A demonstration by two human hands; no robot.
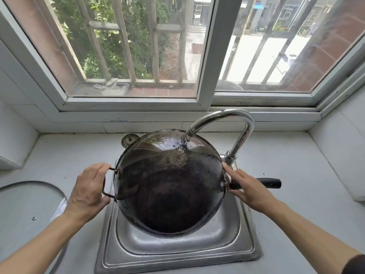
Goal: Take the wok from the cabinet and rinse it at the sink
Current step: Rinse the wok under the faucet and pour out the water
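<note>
A dark, worn wok (169, 186) is held over the steel sink (177, 252), its inside facing me and its far rim tilted up under the faucet spout. The inside looks wet and glossy near the spout. My left hand (88, 191) grips the small wire loop handle on the wok's left side. My right hand (249, 191) holds the black stick handle (270, 183) where it joins the rim. The chrome gooseneck faucet (240, 135) arches from the right, its spout ending just above the wok's upper rim.
A glass lid (33, 206) lies on the white counter at the left. A round metal strainer (129, 139) rests behind the wok. A window with bars (209, 62) stands directly behind the sink. Tiled walls close in both sides.
</note>
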